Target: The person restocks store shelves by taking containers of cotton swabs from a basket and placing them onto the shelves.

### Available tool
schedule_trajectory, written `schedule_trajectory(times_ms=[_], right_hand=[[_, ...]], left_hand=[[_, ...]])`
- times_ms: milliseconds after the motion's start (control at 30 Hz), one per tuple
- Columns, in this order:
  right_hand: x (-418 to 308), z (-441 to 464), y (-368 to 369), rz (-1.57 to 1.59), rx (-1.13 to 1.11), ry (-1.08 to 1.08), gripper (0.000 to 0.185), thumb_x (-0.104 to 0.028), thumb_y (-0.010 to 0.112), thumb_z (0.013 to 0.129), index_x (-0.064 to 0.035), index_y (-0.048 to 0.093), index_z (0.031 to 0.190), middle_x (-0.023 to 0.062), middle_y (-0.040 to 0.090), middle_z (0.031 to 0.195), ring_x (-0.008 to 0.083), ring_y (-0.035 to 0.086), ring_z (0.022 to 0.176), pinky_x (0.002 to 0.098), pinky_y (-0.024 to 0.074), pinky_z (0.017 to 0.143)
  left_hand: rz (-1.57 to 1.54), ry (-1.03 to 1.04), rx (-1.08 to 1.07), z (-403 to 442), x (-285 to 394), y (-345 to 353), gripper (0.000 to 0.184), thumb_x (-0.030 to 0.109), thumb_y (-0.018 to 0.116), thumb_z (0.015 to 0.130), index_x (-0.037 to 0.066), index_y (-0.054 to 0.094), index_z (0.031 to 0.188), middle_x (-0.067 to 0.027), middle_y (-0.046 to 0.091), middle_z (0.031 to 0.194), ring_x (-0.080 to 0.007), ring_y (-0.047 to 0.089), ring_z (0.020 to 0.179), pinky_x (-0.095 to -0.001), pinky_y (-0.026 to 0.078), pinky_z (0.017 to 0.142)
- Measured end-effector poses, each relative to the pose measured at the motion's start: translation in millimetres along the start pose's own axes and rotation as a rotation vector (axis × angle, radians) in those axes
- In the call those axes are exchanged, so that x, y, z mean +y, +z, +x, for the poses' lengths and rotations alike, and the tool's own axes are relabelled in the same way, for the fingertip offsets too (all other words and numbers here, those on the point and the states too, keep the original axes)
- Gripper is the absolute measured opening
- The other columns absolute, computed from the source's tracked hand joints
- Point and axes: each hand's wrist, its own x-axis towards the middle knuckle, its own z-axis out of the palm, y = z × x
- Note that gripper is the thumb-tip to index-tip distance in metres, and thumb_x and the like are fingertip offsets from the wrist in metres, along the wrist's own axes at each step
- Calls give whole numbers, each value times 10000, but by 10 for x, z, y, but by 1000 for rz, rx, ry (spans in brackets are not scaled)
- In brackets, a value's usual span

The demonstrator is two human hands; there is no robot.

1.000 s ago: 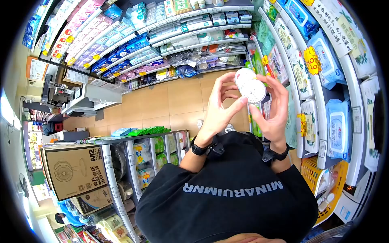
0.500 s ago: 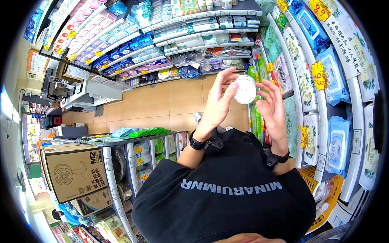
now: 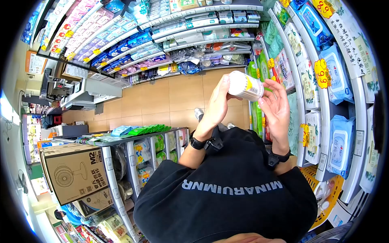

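Observation:
A white cylindrical container [image 3: 246, 86] with a yellow label patch and a barcode lies tilted on its side between my hands. My left hand [image 3: 218, 103] has its fingers around the container's left end, its fingertips partly hidden behind it. At the right end, my right hand [image 3: 276, 100] touches the container with its fingertips, the palm turned up and the fingers curved. Both wrists wear black bands with small devices.
Shelves of wet wipe packs [image 3: 340, 146] stand close on the right, above a yellow basket [image 3: 312, 174]. A low shelf with a fan box [image 3: 75, 174] is on the left. Packed shelves [image 3: 206, 30] line the far side; the tiled floor [image 3: 162, 97] lies between.
The container has turned from showing its round end to lying sideways with its label and barcode visible. My right hand's fingers have come to its right end.

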Motion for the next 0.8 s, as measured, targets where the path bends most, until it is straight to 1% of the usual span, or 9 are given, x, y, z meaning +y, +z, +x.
schedule_trajectory(times_ms=[133,267,367,433,600,667,700,733,800], right_hand=[[-29,-34,-11,29,35,-56,493,32,653,942,22,454,1393,134,545,1344,179,568,1149,317,478,1003],[-55,-62,-47,-15,41,-36,444,-27,657,966,22,481,1371,131,573,1327,177,571,1169,318,475,1006],[-65,-52,-52,-120,54,-73,379,-122,609,1025,17,513,1364,121,601,1312,174,580,1186,322,466,1020],[-66,-42,-54,-76,115,-31,361,-190,525,1078,14,540,1376,111,629,1299,177,587,1204,333,452,1040],[-53,21,-168,-101,119,-50,347,-190,462,1102,14,593,1351,113,634,1335,197,584,1236,347,424,1083],[-62,61,-192,-125,114,-70,340,-179,457,1101,16,609,1336,121,633,1347,207,577,1257,353,412,1099],[-79,81,-190,-149,78,-103,337,-172,456,1099,19,614,1327,133,625,1364,215,570,1275,356,402,1111],[-97,99,-198,-175,41,-136,333,-166,455,1098,21,619,1319,146,618,1381,223,562,1292,359,392,1123],[-132,116,-207,-248,-2,-177,320,-146,451,1093,24,621,1305,164,609,1392,243,554,1312,370,381,1136]], left_hand=[[-217,-86,-40,-35,-22,88,601,479,291,1109,0,518,1390,-169,651,1292,-265,653,1160,-411,563,947],[-287,-131,-76,-46,-89,81,587,450,298,1106,-12,520,1390,-169,654,1299,-272,664,1145,-409,569,956],[-178,-70,-69,-51,-74,107,565,415,315,1098,-19,519,1397,-165,666,1270,-274,686,1080,-391,574,917],[-123,-94,-113,-71,-39,120,549,363,339,1079,-48,521,1393,-177,684,1214,-271,705,991,-376,574,876],[-104,-121,-224,-100,26,94,558,286,379,1045,-125,521,1395,-208,697,1162,-265,713,925,-374,561,894],[-134,-120,-278,-102,28,108,546,254,333,1063,-80,477,1471,-195,703,1118,-256,706,960,-358,557,919],[-155,-109,-261,-103,54,140,537,290,371,1094,-71,474,1478,-167,718,1115,-213,694,999,-335,539,941],[-159,-100,-263,-101,31,154,537,290,371,1094,-71,474,1478,-167,718,1115,-213,694,999,-335,539,941],[103,-35,-248,-96,-31,170,533,318,474,1098,-51,480,1482,-129,721,1158,-157,660,1058,-306,514,956]])
